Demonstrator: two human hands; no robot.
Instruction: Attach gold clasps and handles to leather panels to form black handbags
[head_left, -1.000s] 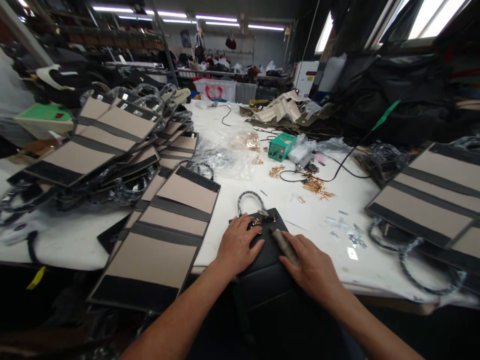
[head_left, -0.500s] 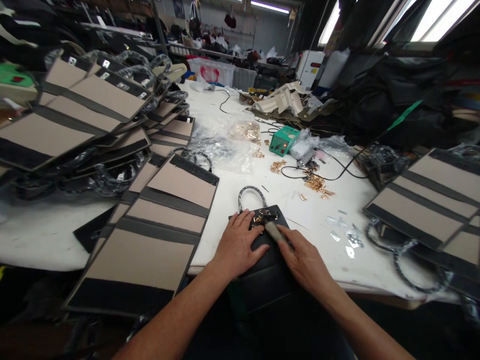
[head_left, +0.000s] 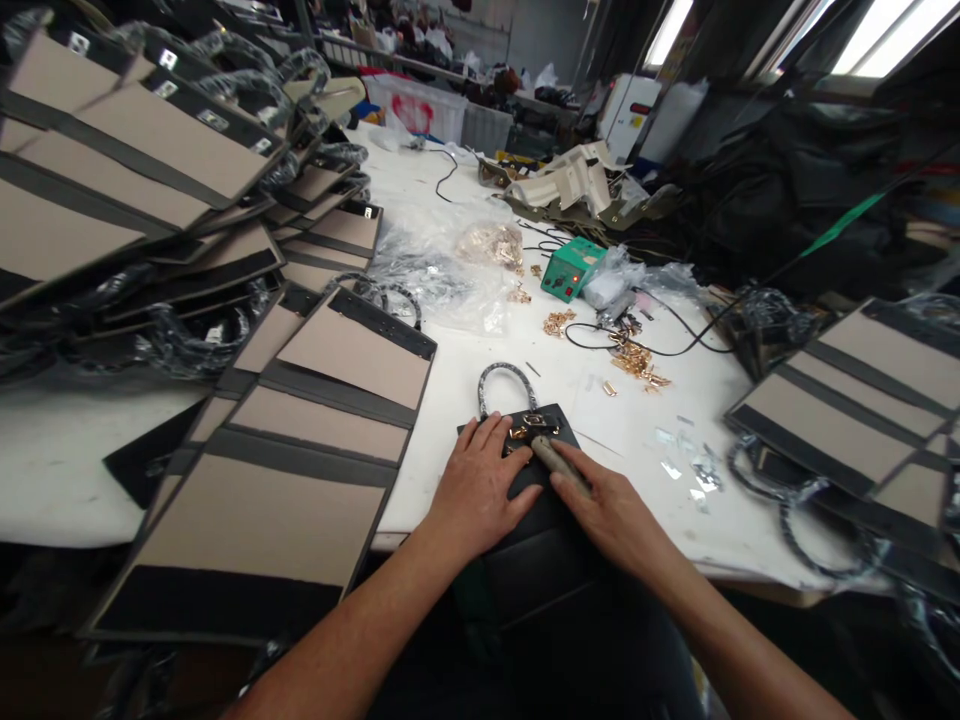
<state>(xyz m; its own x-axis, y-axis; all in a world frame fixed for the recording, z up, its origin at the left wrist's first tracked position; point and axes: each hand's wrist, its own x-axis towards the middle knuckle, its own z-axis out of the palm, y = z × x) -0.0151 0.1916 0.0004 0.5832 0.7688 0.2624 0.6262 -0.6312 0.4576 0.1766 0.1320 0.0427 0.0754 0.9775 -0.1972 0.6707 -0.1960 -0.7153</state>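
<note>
A black bag piece point(head_left: 536, 550) with gold-coloured metal fittings point(head_left: 534, 422) lies at the table's front edge. Its wrapped loop handle point(head_left: 506, 368) stands out beyond the top edge. My left hand point(head_left: 480, 490) rests flat on the piece, fingers spread, their tips beside the fittings. In my right hand point(head_left: 604, 500) is a greyish rod-shaped tool point(head_left: 559, 462), fingers wrapped round it, its end touching the piece just below the fittings. What lies under my left palm is hidden.
Stacks of beige and black bag panels point(head_left: 262, 510) stand at left, more panels point(head_left: 862, 400) at right. Behind are a green box point(head_left: 571, 268) with a cable, gold-coloured parts point(head_left: 636, 362), plastic bags point(head_left: 450, 285) and small clear pieces point(head_left: 701, 470).
The view has shifted slightly, moving the left stacks toward the left and up. The tool in my right hand now lies at a slightly different angle. My left hand stays on the piece.
</note>
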